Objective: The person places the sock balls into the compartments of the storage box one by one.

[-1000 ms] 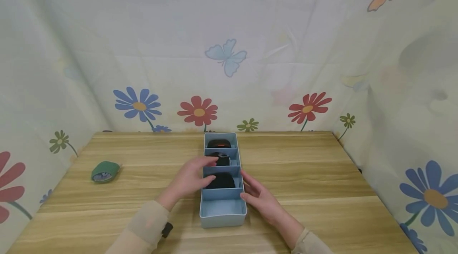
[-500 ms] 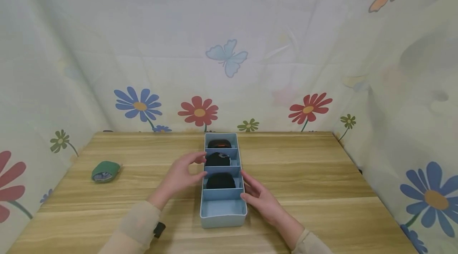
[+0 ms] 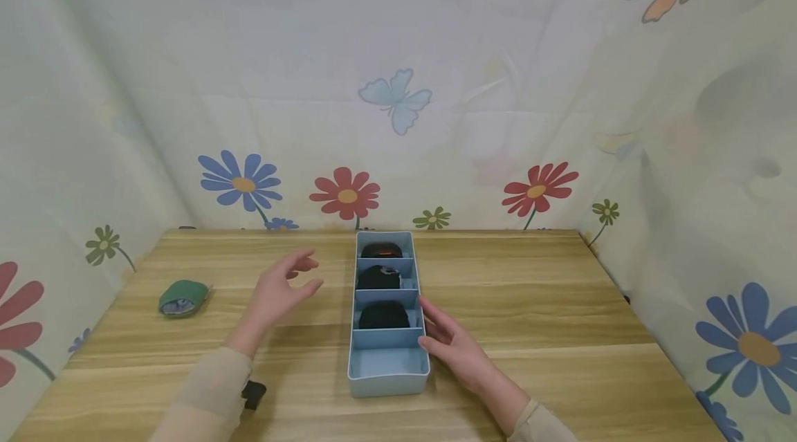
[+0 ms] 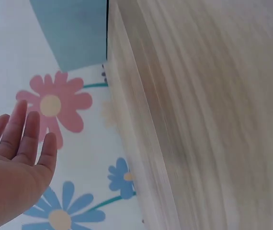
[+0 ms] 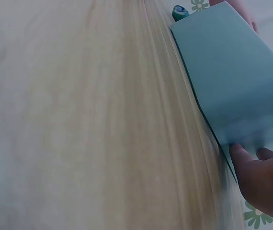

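Observation:
A long pale blue box [image 3: 389, 387] with dividers stands on the table. Its three farther compartments each hold a dark folded bundle that looks like socks: a black one [image 3: 384, 315], a black one with a grey mark [image 3: 378, 278], and at the back one with an orange mark [image 3: 382, 250]. My left hand [image 3: 277, 295] hovers left of the box, fingers loosely spread and holding nothing. Fingertips of my right hand [image 3: 463, 355] rest against the box's right wall, also seen in the right wrist view. A green folded bundle [image 3: 183, 298], sock-like, lies at the left.
The wooden table [image 3: 529, 304] reaches back to a flower-printed curtain [image 3: 461, 131], which also closes both sides. The nearest compartment [image 3: 387, 362] of the box shows its bare floor. A black strap piece [image 3: 253, 394] hangs by the left sleeve.
My left hand has drawn out of the box, away from the black bundles, and moved left over the table. The right hand stays against the box; the bundles look unmoved.

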`<state>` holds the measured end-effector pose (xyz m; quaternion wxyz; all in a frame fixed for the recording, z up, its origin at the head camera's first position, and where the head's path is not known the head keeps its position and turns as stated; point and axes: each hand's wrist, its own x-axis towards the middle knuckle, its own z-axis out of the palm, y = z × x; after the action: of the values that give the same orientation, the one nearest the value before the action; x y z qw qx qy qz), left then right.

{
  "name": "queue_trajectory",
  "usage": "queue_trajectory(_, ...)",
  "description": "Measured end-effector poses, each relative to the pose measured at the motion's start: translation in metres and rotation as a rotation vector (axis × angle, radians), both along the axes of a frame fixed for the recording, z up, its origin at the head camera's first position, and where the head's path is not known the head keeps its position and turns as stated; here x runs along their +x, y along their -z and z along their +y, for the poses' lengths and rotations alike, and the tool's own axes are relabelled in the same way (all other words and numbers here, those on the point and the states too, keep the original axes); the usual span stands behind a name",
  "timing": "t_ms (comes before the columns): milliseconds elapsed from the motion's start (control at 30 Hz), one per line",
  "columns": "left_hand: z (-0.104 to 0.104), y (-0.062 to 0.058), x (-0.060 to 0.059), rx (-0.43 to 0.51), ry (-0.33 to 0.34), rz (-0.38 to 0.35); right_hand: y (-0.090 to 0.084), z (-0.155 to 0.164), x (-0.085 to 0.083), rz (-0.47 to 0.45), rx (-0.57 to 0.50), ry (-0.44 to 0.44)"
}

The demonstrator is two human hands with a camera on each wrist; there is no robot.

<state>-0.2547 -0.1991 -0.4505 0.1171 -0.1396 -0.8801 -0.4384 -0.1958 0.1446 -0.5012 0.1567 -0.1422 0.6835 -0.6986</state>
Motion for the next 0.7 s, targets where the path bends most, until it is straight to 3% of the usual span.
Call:
queue_trajectory(367,-0.040,0.000,-0.005,0.009,-0.085,0.023,0.000,0.001,0.000,0.003,0.016,0.004)
queue_trajectory(700,-0.073,-0.010,0.000,-0.041,-0.116,0.008,0.000,0.001,0.000,-0.005,0.022,0.000)
